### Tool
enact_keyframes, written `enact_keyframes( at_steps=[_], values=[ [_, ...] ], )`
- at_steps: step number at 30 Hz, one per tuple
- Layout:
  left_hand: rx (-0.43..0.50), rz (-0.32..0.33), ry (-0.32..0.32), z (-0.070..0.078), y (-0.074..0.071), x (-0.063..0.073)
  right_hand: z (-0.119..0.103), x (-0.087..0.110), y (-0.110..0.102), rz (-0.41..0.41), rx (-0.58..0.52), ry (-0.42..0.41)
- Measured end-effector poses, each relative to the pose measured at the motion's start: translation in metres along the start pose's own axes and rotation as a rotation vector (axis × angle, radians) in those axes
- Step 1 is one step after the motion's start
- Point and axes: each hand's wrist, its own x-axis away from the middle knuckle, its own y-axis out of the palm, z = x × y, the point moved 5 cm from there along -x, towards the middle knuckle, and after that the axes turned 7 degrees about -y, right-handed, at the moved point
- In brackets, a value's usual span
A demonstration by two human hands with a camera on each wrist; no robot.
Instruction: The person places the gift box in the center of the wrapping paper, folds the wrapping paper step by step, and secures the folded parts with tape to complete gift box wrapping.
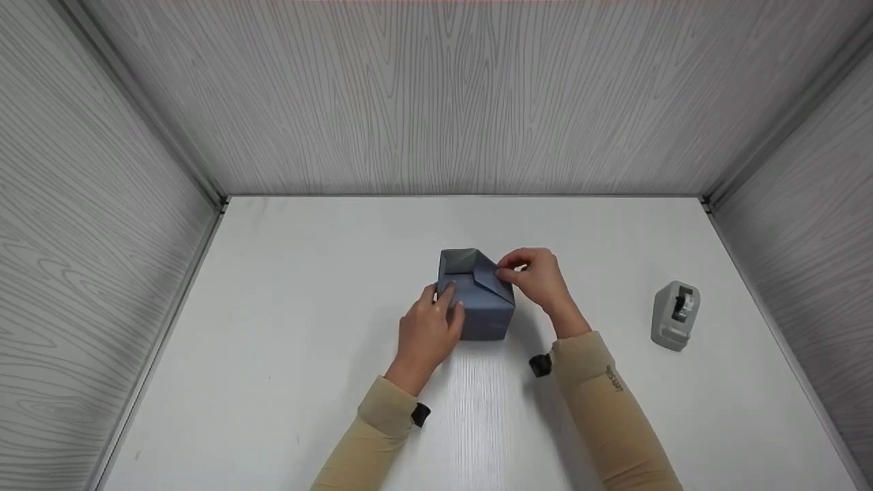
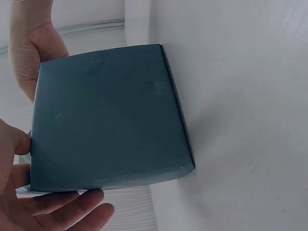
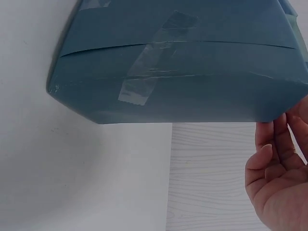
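Note:
A blue cardboard box [image 1: 485, 320] stands on the white table, its top partly open at the far left corner. My left hand [image 1: 428, 331] holds the box's left side, with the thumb toward the front and a finger over the top. At the right top edge my right hand [image 1: 539, 276] pinches a folded flap [image 1: 492, 279] between thumb and forefinger. The left wrist view shows one flat blue face, with the left fingers [image 2: 79, 207] along its edge. In the right wrist view, a strip of clear tape [image 3: 149, 72] crosses a seam on the box.
A grey tape dispenser [image 1: 675, 316] with a roll in it stands on the right part of the white table [image 1: 273, 327]. Wood-grain panels [image 1: 450, 95] rise at the back and both sides. Black wrist cameras [image 1: 541, 365] sit by the sleeve cuffs.

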Motion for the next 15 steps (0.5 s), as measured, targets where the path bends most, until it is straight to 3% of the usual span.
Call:
enact_keyframes(
  at_steps=[15],
  values=[
    [0.009, 0.006, 0.007, 0.0006, -0.0005, -0.0005, 0.0013, -0.0028, 0.0039, 0.004, -0.121, 0.051]
  ],
)
